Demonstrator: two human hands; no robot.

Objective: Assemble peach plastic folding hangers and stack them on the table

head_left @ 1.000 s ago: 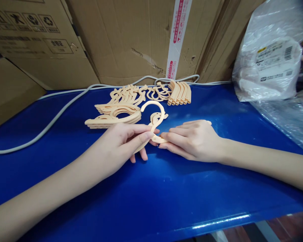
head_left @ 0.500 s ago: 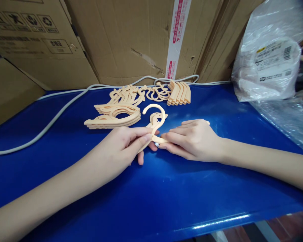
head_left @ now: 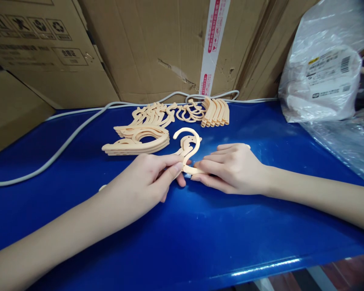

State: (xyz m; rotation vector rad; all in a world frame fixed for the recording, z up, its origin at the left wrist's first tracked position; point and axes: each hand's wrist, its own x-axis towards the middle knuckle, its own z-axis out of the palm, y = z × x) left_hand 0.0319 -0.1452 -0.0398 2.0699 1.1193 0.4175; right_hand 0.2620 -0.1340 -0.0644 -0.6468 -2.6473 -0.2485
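Observation:
A cream plastic folding hanger is between my two hands over the table, its curved hook (head_left: 197,146) standing up and opening to the left. My left hand (head_left: 150,173) is closed on the hanger's middle, thumb and index finger pinched just below the hook. My right hand (head_left: 232,167) is wrapped over the hanger's right arm, whose tip shows past the knuckles. A small cream end (head_left: 102,188) peeks out behind my left wrist. Most of both hanger arms is hidden by my hands. Just behind the hook is a cream shaped part with small holes (head_left: 186,141).
Folded cream hangers (head_left: 118,148) lie stacked at left on the blue table (head_left: 182,242). Behind are curved cream pieces (head_left: 153,115), loose hooks (head_left: 191,117) and a row of arm pieces (head_left: 216,113). A white cable (head_left: 79,129), cardboard boxes (head_left: 157,48) and a plastic-wrapped package (head_left: 324,85) border the table.
The hook has dropped slightly and shifted a little right. My left fingers have moved under the hanger, and a cream end now shows behind my left wrist. My right hand stays nearly still.

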